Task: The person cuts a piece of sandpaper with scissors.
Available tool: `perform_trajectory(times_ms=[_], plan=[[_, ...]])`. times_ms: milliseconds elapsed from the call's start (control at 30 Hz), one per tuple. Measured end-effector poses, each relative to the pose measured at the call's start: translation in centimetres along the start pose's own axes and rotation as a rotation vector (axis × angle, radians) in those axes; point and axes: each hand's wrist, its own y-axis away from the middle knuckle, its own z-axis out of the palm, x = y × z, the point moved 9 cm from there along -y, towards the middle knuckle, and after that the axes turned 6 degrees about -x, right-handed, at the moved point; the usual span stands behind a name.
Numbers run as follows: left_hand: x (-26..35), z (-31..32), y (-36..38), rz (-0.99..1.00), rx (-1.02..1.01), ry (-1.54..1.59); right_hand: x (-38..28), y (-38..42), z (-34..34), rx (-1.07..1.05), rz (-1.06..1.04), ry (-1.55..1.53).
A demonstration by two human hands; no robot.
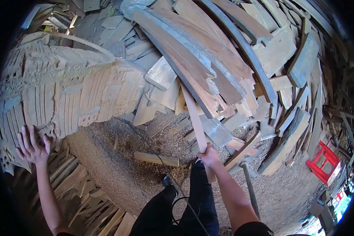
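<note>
My right hand is closed around a long, narrow wooden strip. The strip runs up from beside my right thigh toward the stacked planks, its far end close to them. Over on the left, my left hand rests flat with fingers spread on a rough, ridged block wall. A saw-like toothed blade lies along the top of that wall. Near my feet, a short piece of timber lies on the sawdust-covered ground.
Loose offcuts and planks spread across the right side. A metal pole stands beside my right arm. Farther right is a red plastic stool. More wood scraps lie below the wall, and a thin cable crosses near my legs.
</note>
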Motion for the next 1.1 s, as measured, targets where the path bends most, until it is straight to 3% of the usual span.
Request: perform_trajectory(times_ms=[33,167,267,400,467,567,667,700,867,933,1067,1100], plan=[[-0.1,0.1,0.1,-0.007,0.000,-0.007,-0.8,1.6,-1.5,0.059,-0.007,0.135],[-0.2,0.3,0.4,-0.018,-0.002,-0.009,3.2,3.1,-2.2,0.113,0.148,0.150],[-0.1,0.5,0.4,-0.031,-0.001,-0.021,3.1,5.8,0.2,0.167,-0.006,0.051],[0.0,0.1,0.3,-0.032,-0.013,-0.005,11.2,12.3,5.1,-0.302,0.360,-0.783],[0.2,0.3,0.0,-0.043,0.004,0.010,14.5,15.7,6.1,-0.473,0.340,-1.150],[0.0,0.0,0.2,-0.043,0.015,0.013,18.5,18.1,5.8,-0.669,0.368,-1.256],[-0.2,0.0,0.2,-0.044,0.009,0.006,20.1,14.6,0.2,-0.058,0.277,-0.351],[-0.3,-0.1,0.1,-0.041,0.016,0.008,15.1,14.7,-3.7,0.077,0.298,0.204],[-1.0,0.4,1.1,-0.051,0.002,0.000,-3.1,8.1,-7.8,0.581,-0.354,0.354],[-0.6,0.1,0.4,-0.028,0.035,0.018,-5.6,-0.7,-3.5,0.134,-0.241,-0.288],[-0.5,0.3,0.4,0.000,0.032,0.008,-16.7,-16.8,2.5,-0.140,-0.011,-1.363],[-0.7,0.7,1.3,0.016,0.025,-0.007,-19.9,-19.7,2.5,-0.134,0.008,-1.457]])
